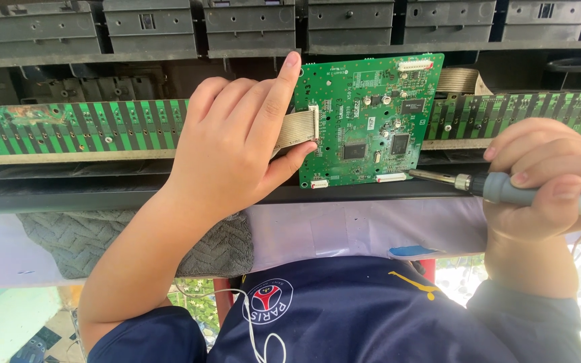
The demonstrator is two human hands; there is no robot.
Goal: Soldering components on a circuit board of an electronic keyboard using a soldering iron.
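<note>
Your left hand (226, 144) rests on the left edge of the green circuit board (370, 121), thumb pressed against its edge just below the grey ribbon cable (297, 128), index finger pointing up and the rest loosely curled, gripping nothing. The board sits at the centre, over the long green contact strip (68, 128) that runs left and right behind it. Your right hand (546, 175) has its grip closed around the grey handle of a screwdriver (506, 189), whose metal tip touches the board's near right corner. A grey cloth (102, 242) lies on the table below your left wrist.
</note>
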